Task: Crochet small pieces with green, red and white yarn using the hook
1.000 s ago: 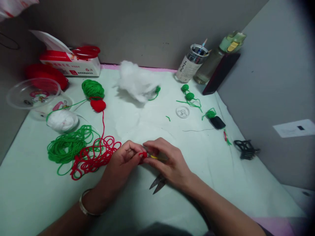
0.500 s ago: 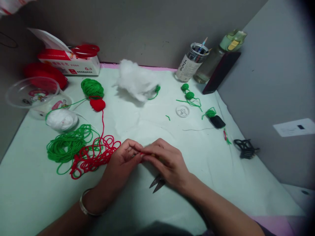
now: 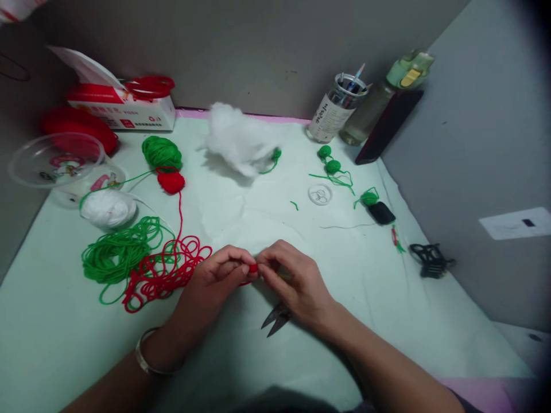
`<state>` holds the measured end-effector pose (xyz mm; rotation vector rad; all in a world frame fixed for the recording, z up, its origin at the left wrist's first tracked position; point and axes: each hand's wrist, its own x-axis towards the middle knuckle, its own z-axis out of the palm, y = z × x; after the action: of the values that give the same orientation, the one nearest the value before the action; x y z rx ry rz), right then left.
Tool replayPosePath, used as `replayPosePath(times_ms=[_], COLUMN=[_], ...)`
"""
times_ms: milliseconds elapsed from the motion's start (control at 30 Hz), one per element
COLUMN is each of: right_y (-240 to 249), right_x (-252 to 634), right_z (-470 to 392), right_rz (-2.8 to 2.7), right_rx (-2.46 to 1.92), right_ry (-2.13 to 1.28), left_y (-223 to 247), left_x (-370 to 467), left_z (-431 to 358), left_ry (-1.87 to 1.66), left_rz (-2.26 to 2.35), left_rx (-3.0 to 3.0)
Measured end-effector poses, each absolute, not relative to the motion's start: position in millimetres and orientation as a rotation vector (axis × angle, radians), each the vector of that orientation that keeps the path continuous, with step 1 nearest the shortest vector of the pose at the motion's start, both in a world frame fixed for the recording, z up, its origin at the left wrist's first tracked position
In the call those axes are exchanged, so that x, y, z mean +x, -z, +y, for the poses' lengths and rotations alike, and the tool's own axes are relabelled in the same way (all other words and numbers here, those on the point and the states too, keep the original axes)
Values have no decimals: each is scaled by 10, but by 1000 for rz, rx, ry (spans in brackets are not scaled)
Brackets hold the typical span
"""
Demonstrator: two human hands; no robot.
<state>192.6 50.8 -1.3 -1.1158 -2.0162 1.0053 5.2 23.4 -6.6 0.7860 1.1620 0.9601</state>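
Note:
Between my hands sits a small red crocheted piece [image 3: 253, 268], mostly covered by fingers. My left hand [image 3: 221, 275] is closed, its thumb and forefinger pinching the piece from the left. From the right, my right hand [image 3: 297, 278] pinches at its edge with the fingertips together. A yellowish thing [image 3: 284, 275] shows partly under the right fingers; its kind is hidden. Below that hand lie the dark blades of scissors [image 3: 275, 320], their other end covered. Loose red yarn [image 3: 167, 272] lies in loops beside my left hand, next to a coil of green yarn [image 3: 114, 258].
Behind stand a tissue box [image 3: 129, 112], white stuffing [image 3: 236, 137], a pen jar [image 3: 331, 112] and a bottle [image 3: 374, 103]. White yarn [image 3: 107, 209] and a green yarn ball [image 3: 161, 152] lie left. To the right are small green balls [image 3: 333, 167] and a ring dish [image 3: 319, 194].
My fingertips have moved slightly apart, so more of the red piece shows between them. My right hand has shifted a little to the right. The things on the table stay put.

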Motion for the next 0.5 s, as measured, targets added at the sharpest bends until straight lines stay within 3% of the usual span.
replayPosePath(times_ms=[500], right_y=[10], right_x=[1889], right_z=[473], right_rz=[-2096], right_rx=[-1065], right_ry=[-930], left_y=[88], left_x=[68], left_z=[229], left_ry=[-934], left_rz=[1108], left_rx=[717])
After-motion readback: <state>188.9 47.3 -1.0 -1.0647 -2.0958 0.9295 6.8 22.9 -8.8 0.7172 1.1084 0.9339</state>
